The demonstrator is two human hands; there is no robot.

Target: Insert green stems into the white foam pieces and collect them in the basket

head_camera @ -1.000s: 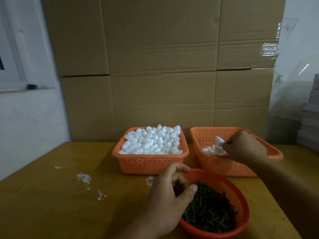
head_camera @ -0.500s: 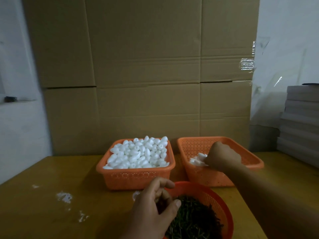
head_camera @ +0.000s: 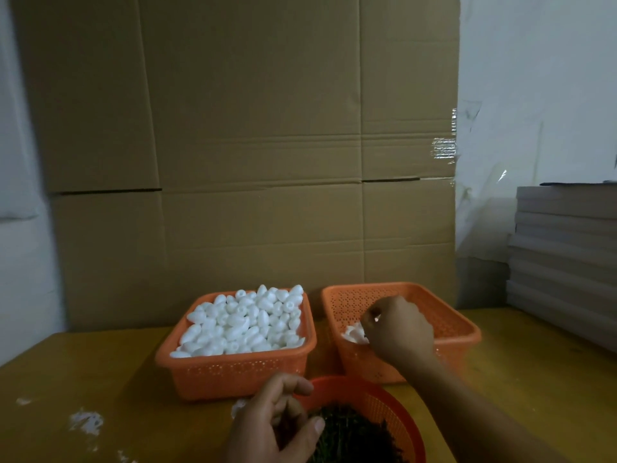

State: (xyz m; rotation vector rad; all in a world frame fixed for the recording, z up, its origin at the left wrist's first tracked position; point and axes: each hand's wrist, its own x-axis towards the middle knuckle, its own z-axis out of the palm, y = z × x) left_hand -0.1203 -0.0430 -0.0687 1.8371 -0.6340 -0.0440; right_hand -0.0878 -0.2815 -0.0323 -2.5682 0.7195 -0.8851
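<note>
Head view, reading from my left: white crumbs [head_camera: 86, 422] speckle the yellow table [head_camera: 66, 379]. Next comes the left orange basket [head_camera: 240, 372], heaped with white foam pieces [head_camera: 247, 322]. Below it my left hand [head_camera: 273, 426] hangs over the near rim of the round red basket [head_camera: 377, 399], palm turned toward me, fingers curled in and thumb tip meeting them above the dark green stems [head_camera: 354, 436]. The curled fingers sit right on the stems, but whether a stem is actually pinched I cannot tell; the spot is too dark. Further right, my right hand [head_camera: 397, 329] reaches from the lower right corner across the front wall of the right orange basket [head_camera: 460, 332], back of the hand up, fingers bunched down onto the small pile of finished foam pieces [head_camera: 355, 335] in its left front part. The fingertips touch that pile; I cannot tell whether they clasp one. Behind both baskets stands a cardboard wall [head_camera: 253, 162], and grey stacked boards [head_camera: 567, 262] sit at the far right.

Against the frame half a second ago, my head has tipped upward, so everything sits lower and the grey boards show more. The left hand keeps its curl over the stems; the right hand has stayed in the same basket, dipped slightly deeper toward the pile.
</note>
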